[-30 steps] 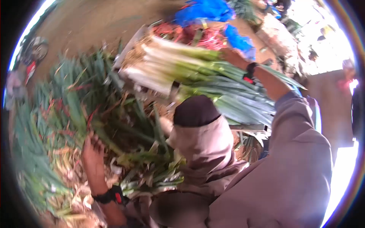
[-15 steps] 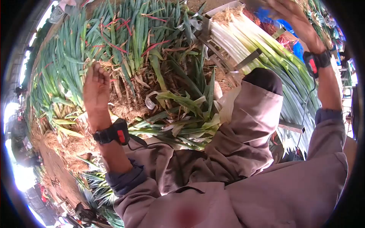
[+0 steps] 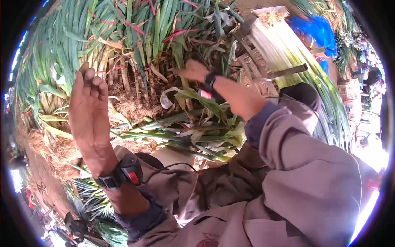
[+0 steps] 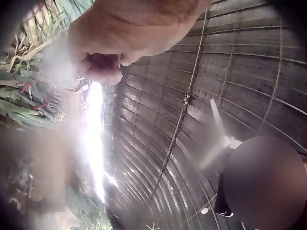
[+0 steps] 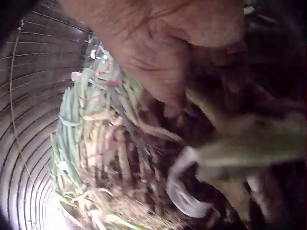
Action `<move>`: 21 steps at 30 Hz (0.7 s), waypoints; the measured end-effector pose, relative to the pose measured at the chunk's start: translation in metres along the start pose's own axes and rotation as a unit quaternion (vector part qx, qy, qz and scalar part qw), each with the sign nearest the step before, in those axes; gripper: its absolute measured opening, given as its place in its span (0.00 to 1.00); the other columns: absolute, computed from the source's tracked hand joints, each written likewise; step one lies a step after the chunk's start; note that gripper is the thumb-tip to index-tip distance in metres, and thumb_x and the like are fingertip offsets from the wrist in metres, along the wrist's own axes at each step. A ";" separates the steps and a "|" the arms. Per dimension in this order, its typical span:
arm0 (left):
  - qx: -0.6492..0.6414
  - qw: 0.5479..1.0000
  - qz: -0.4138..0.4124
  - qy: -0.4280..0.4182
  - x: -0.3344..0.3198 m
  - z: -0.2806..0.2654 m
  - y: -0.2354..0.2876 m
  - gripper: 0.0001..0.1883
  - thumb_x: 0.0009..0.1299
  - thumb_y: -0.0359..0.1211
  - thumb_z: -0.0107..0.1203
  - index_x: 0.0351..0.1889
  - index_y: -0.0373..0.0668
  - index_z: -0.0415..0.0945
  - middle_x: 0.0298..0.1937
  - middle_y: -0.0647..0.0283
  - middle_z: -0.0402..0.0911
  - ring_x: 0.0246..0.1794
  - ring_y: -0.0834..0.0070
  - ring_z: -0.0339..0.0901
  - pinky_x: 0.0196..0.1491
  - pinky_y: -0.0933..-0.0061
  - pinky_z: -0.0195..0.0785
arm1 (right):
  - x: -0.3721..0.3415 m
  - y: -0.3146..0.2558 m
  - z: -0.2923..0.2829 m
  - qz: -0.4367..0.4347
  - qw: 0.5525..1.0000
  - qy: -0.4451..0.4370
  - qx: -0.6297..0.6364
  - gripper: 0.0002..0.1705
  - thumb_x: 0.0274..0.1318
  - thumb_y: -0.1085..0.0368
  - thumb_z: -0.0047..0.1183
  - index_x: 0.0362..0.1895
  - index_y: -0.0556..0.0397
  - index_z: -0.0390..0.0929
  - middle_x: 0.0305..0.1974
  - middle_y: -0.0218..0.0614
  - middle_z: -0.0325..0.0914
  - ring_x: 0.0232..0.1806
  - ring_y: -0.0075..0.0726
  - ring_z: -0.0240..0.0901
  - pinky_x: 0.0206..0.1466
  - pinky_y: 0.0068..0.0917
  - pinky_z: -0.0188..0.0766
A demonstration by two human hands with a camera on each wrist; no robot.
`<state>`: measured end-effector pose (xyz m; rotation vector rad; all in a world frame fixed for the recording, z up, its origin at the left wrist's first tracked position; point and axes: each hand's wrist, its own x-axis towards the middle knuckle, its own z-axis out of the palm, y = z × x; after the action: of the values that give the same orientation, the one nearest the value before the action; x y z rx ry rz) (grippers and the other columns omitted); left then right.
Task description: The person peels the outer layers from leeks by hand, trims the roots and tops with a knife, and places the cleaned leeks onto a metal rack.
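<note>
White-stemmed leeks (image 3: 282,43) lie across a rack (image 3: 290,71).

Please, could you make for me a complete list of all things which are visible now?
Tied leeks: many, green with pale stalks, upper left to centre
Red ties: several, red, on those bunches
Loose leaves: many, green and yellowish, before the lap
Rack: one, grey, right side
Laid-out leeks: many, white to green, on the rack
Blue plastic: count unclear, blue, beside the rack's far end
Roof: one, grey, overhead
Fan-like blades: two visible, white, under the roof
Wrist devices: two, black and red, one per wrist
Left grip: one, bare, left side
Right grip: one, bare, blurred, centre
</note>
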<state>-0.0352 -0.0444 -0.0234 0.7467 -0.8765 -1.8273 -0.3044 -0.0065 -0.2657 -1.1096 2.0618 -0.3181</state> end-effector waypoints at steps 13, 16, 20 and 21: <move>-0.010 1.000 0.015 0.011 0.004 -0.006 0.003 0.20 0.75 0.35 0.56 0.59 0.31 0.71 0.44 0.64 0.78 0.43 0.78 0.73 0.52 0.76 0.71 | -0.015 0.050 0.016 -0.028 0.998 0.028 0.038 0.25 0.61 0.44 0.51 0.34 0.56 0.72 0.32 0.46 0.73 0.37 0.48 0.72 0.43 0.47 0.67; -0.017 1.000 0.020 0.003 0.000 -0.006 0.005 0.18 0.75 0.35 0.56 0.57 0.32 0.72 0.43 0.64 0.78 0.42 0.78 0.74 0.51 0.76 0.72 | -0.035 0.048 0.016 -0.036 0.999 -0.002 0.024 0.26 0.60 0.44 0.52 0.39 0.58 0.73 0.38 0.49 0.77 0.41 0.52 0.74 0.46 0.48 0.68; -0.019 0.998 0.051 0.015 0.004 -0.016 0.007 0.18 0.75 0.35 0.56 0.56 0.32 0.73 0.44 0.64 0.79 0.42 0.78 0.74 0.50 0.76 0.73 | -0.064 0.081 0.051 -0.013 0.999 0.029 -0.032 0.29 0.59 0.44 0.53 0.46 0.59 0.73 0.45 0.53 0.78 0.49 0.57 0.76 0.51 0.50 0.71; -0.020 0.998 0.043 0.029 0.006 -0.016 0.006 0.17 0.75 0.35 0.56 0.56 0.33 0.73 0.44 0.64 0.79 0.42 0.78 0.74 0.50 0.76 0.73 | -0.065 0.085 0.052 -0.012 0.999 0.034 -0.031 0.29 0.59 0.44 0.53 0.46 0.59 0.73 0.45 0.53 0.78 0.49 0.57 0.76 0.51 0.50 0.71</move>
<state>-0.0220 -0.0556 -0.0280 0.7225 -0.8207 -1.7342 -0.2969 0.1024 -0.3135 -1.1761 2.1318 -0.3080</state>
